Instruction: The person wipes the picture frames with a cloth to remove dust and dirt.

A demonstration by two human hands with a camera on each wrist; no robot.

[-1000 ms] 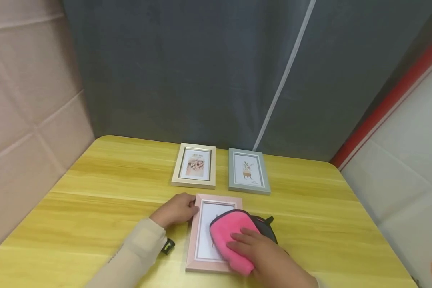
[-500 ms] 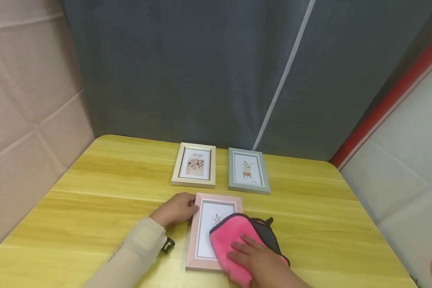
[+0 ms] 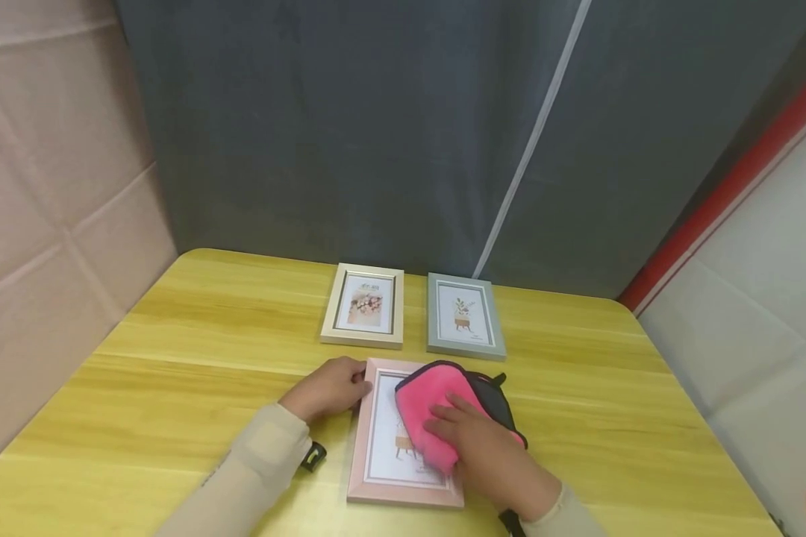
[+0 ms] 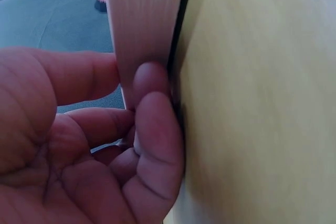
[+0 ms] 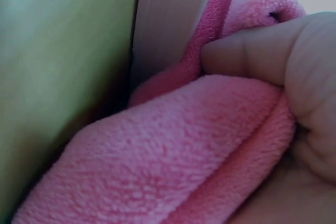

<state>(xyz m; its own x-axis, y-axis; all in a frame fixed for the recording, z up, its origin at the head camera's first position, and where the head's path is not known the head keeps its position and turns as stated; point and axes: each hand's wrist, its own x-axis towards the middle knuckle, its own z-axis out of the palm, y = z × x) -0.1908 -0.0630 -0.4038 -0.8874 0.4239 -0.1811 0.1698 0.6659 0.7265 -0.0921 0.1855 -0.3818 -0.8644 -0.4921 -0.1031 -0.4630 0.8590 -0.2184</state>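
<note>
A pink picture frame [image 3: 359, 455] with a plant print lies flat near the front of the table. My left hand [image 3: 330, 386] holds its left edge near the far corner; the left wrist view shows thumb and curled fingers [image 4: 157, 129] at the frame's side [image 4: 144, 19]. Over the frame's upper right lies a fluffy pink cleaning cloth [image 3: 425, 410] with dark edging and a dark grey part. My right hand [image 3: 486, 447] presses it down, fingers spread on top. Seen from the right wrist, the thumb [image 5: 241, 56] grips the bunched cloth [image 5: 157, 145] beside the frame's edge.
Behind lie two more picture frames, one gold [image 3: 329, 328] and one grey-green [image 3: 433, 321]. The yellow wood-grain table [image 3: 208, 328] ends at a dark curtain [image 3: 322, 134]. Pale walls stand left and right. A black buckle [image 3: 313, 456] hangs at the left sleeve.
My right hand first drew the cloth toward the front edge, then moved it back up to the frame's far right corner, uncovering the lower print. My left hand stays in place.
</note>
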